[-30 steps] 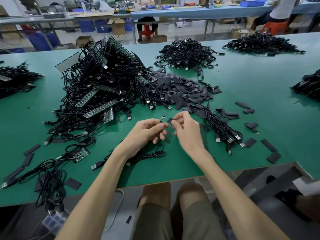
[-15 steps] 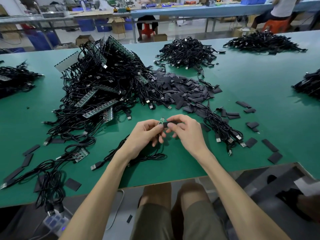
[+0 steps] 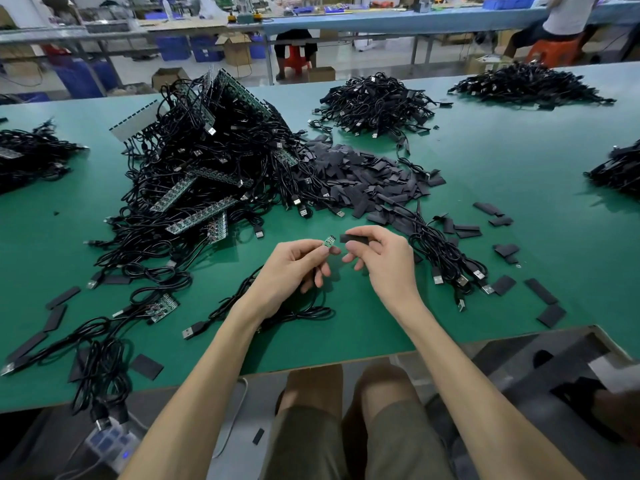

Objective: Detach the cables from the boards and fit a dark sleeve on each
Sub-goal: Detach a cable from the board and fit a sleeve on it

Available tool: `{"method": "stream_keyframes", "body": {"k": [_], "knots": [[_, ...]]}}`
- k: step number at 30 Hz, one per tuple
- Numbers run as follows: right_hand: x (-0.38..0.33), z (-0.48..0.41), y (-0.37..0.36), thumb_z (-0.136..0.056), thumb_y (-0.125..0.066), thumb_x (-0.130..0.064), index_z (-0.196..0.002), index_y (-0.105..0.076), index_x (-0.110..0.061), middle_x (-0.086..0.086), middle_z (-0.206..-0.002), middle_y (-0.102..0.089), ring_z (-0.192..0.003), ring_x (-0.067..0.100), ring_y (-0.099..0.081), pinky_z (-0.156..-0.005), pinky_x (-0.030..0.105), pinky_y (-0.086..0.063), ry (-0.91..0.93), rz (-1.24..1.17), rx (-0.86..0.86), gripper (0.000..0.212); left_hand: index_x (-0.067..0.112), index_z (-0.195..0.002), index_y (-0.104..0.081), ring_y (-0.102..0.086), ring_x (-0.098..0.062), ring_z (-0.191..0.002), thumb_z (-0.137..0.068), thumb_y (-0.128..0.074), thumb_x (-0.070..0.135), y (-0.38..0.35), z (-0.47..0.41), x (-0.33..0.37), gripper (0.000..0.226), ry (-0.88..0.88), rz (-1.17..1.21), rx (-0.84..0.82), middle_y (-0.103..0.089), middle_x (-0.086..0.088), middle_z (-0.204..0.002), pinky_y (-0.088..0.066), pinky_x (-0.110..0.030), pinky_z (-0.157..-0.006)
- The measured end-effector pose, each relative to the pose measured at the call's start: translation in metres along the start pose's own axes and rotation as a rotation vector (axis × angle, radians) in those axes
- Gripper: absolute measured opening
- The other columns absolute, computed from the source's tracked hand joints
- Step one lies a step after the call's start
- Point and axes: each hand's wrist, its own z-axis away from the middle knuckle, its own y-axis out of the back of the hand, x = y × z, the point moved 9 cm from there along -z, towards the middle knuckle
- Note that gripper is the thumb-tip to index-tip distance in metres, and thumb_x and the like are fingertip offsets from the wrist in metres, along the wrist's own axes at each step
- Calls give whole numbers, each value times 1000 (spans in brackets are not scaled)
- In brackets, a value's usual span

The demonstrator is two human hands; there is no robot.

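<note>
Over green table [image 3: 519, 161], left hand [image 3: 294, 268] pinches small board [image 3: 329, 241]; right hand [image 3: 384, 261] seemingly pinches dark sleeve [image 3: 349, 238].

A red stool [image 3: 294, 58], cardboard boxes [image 3: 236, 48] and blue bins [image 3: 173, 48] stand beyond the green table [image 3: 519, 174]

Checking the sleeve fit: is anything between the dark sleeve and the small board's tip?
Nothing visible. The right hand holds the dark sleeve just right of the small board pinched in the left hand, with only a bare gap between them.
</note>
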Motion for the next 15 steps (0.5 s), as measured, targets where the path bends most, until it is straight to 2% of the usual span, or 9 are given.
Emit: {"method": "stream_keyframes", "body": {"k": [4, 11, 13, 15], "knots": [[3, -1, 1, -89, -71, 1, -103, -74, -9, 4, -71, -75, -67, 20, -73, -64, 25, -55, -3, -4, 21, 17, 15, -110, -75, -48, -12, -52, -105, -54, 20, 1, 1, -1, 22, 21, 18, 22, -62, -7, -72, -33, -19, -42], [-1, 0, -2, -87, -71, 4, -89, -72, -26, 3, -69, -74, -62, 18, -71, -61, 23, -54, 19, 3, 13, 30, -7, -107, -69, -45, -11, -51, -104, -57, 20, 6, 4, 0, 30, 53, -60, 80, -58, -2, -67, -28, -18, -44], [-2, 1, -3, -88, -70, 4, -89, -72, -26, 2, -69, -74, -62, 17, -70, -61, 22, -53, 28, 16, 9, 31, -6, -102, -70, -43, -10, -50, -104, -57, 20, 5, 5, 2, 29, 57, -77, 85, -57, -3, -66, -29, -18, -45], [-4, 1, -3, -88, -69, 6, -89, -71, -26, 5, -76, -74, -63, 15, -70, -61, 21, -53, 51, 39, 11, 32, 4, -93, -74, -41, -9, -49, -104, -58, 19, 4, 5, 5, 25, 52, -74, 82, -56, -4, -66, -29, -17, -46]]}}
